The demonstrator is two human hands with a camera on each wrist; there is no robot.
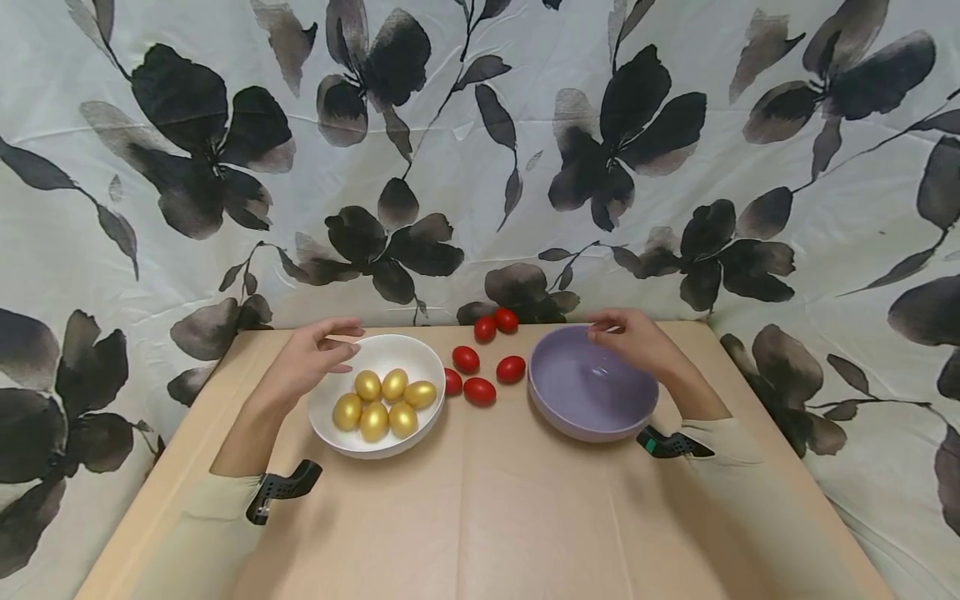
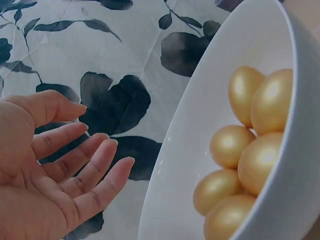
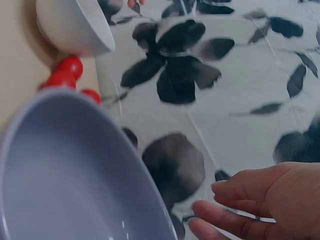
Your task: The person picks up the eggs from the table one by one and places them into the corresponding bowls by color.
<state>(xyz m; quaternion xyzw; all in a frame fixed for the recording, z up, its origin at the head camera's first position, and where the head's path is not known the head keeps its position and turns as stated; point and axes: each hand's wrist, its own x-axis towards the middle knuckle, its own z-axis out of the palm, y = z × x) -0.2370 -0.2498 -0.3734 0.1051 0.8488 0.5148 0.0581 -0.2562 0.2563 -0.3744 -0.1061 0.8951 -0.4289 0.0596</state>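
In the head view a white bowl [image 1: 337, 433] stands on the left of the table, with several golden eggs [image 1: 373, 422] gathered in it. Over its upper left rim hovers my left hand [image 1: 311, 358], fingers relaxed and holding nothing. The left wrist view shows that hand apart from the bowl wall [image 2: 175, 165]. On the right is a purple bowl [image 1: 585, 383], with no objects visible inside. My right hand [image 1: 633, 337] hangs over its back right rim, fingers loosely extended and holding nothing. Between the bowls lie several red eggs [image 1: 480, 391] on the table.
The light wooden table [image 1: 487, 517] stretches toward me in front of both bowls. A white cloth with dark flowers [image 1: 510, 192] hangs behind the table and along its sides. Dark bands [image 1: 281, 490] are on both wrists.
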